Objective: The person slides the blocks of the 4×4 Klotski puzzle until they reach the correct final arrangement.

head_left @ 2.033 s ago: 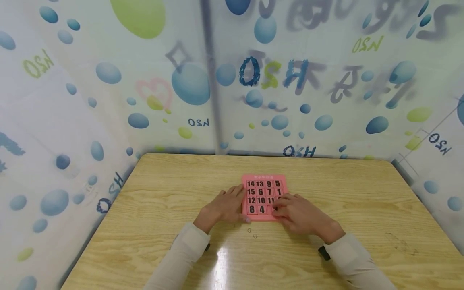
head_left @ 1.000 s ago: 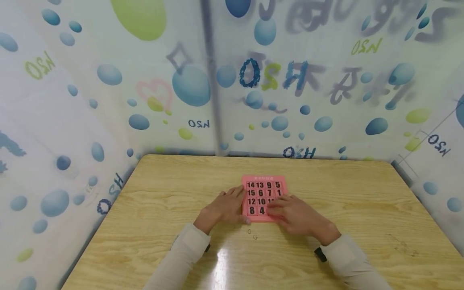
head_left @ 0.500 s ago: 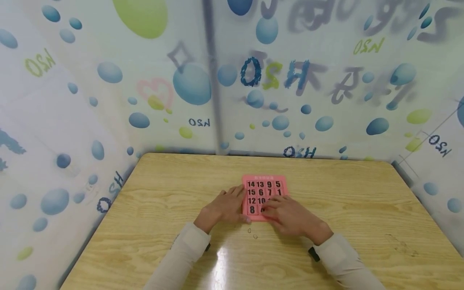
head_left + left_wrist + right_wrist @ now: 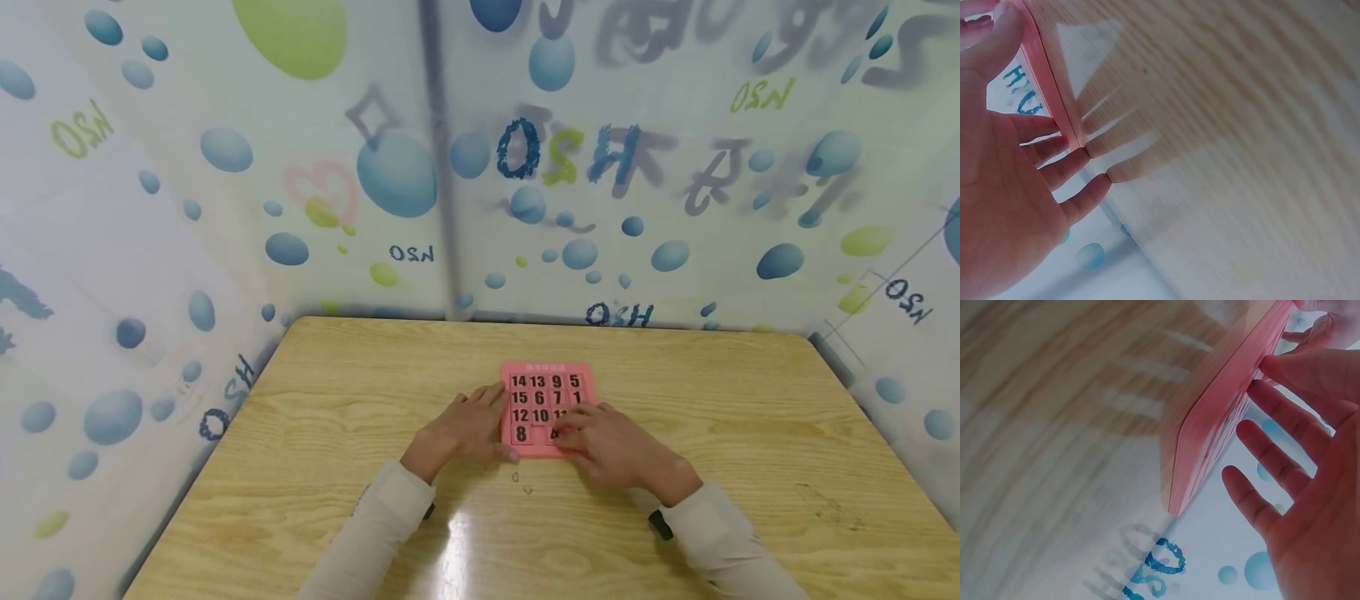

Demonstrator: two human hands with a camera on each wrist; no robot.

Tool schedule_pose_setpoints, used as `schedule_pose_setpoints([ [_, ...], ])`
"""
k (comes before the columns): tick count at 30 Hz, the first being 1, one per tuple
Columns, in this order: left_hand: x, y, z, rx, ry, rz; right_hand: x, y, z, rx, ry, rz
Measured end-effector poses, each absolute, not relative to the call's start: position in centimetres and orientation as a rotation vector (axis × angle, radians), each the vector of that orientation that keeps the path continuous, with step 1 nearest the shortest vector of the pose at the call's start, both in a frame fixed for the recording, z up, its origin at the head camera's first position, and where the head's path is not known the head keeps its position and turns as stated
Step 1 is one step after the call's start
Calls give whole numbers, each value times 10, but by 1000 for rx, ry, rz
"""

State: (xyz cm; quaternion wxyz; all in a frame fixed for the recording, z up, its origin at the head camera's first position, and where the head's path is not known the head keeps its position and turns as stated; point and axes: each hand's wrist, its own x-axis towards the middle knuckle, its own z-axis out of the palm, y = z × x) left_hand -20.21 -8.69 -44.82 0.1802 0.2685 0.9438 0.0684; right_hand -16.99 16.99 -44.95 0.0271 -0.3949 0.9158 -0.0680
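A pink sliding number puzzle (image 4: 546, 367) lies on the table, with black numbers on its square tiles. My left hand (image 4: 468, 427) rests along its left side. In the left wrist view its fingertips (image 4: 1074, 145) touch the pink side (image 4: 1047, 75), fingers mostly straight. My right hand (image 4: 611, 446) is over the lower right part, with fingertips on the 4 tile (image 4: 554, 434) in the bottom row. A vacant slot (image 4: 540, 434) shows between the 8 tile (image 4: 521, 434) and the 4. In the right wrist view the fingers (image 4: 1275, 459) are extended. The lower right tiles are hidden.
The wooden table (image 4: 375, 375) reaches back to a wall covering (image 4: 510, 233) printed with blue and green drops and letters. Small ring marks (image 4: 517, 477) lie in front of the puzzle. Glare (image 4: 456, 542) shows near the front.
The right hand went left across the bottom row, then back right. The 4 tile has slid one place right, so the vacant slot is now beside the 8. The left hand stayed put.
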Motion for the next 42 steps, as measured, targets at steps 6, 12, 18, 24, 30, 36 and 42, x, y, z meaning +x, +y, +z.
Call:
schedule_pose_setpoints([
  [6, -203, -87, -447, 767, 2667, 190, -170, 175, -448, -1220, 2839, -177],
  [12, -203, -87, -449, 771, 2664, 196, -169, 179, -447, -1276, 2860, -148],
  [18, -202, -87, -449, 773, 2664, 191, -169, 180, -448, -1245, 2851, -151],
  [24, -201, -87, -448, 766, 2675, 183, -168, 171, -449, -1232, 2848, -212],
  [30, -202, -87, -447, 772, 2673, 170, -167, 156, -451, -1288, 2837, -235],
  [36, -202, -87, -447, 783, 2675, 159, -167, 141, -454, -1335, 2816, -198],
  [42, -202, -87, -447, 781, 2678, 158, -168, 133, -456, -1372, 2804, -146],
])
